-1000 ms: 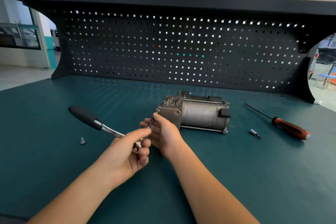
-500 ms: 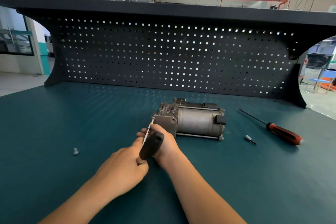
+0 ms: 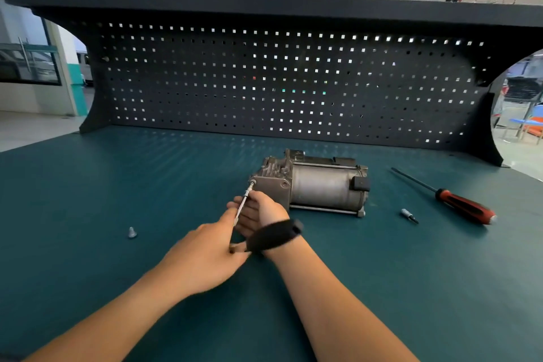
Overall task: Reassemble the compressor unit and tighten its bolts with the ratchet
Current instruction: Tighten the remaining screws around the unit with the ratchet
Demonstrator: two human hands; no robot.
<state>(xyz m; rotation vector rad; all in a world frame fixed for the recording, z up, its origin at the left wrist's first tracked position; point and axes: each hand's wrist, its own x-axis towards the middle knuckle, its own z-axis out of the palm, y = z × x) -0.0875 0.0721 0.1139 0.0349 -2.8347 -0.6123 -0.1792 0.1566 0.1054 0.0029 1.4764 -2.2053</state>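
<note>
The grey metal compressor unit (image 3: 314, 184) lies on its side in the middle of the green bench top. A thin extension bar (image 3: 244, 199) runs from a bolt at the unit's near left corner back to the ratchet. The ratchet's black handle (image 3: 274, 234) points right, across my right wrist, and looks blurred. My left hand (image 3: 205, 256) grips the ratchet at its head end. My right hand (image 3: 257, 211) cups the extension bar just in front of the compressor, fingers curled round it.
A small grey bolt (image 3: 132, 232) stands on the mat at the left. A red-and-black screwdriver (image 3: 458, 203) and a small bit (image 3: 409, 215) lie right of the compressor. A black pegboard (image 3: 279, 82) closes the back of the bench (image 3: 88, 200).
The ratchet handle has swung round from pointing far left, past upright, to pointing right over my right wrist. The extension stays on the corner bolt.
</note>
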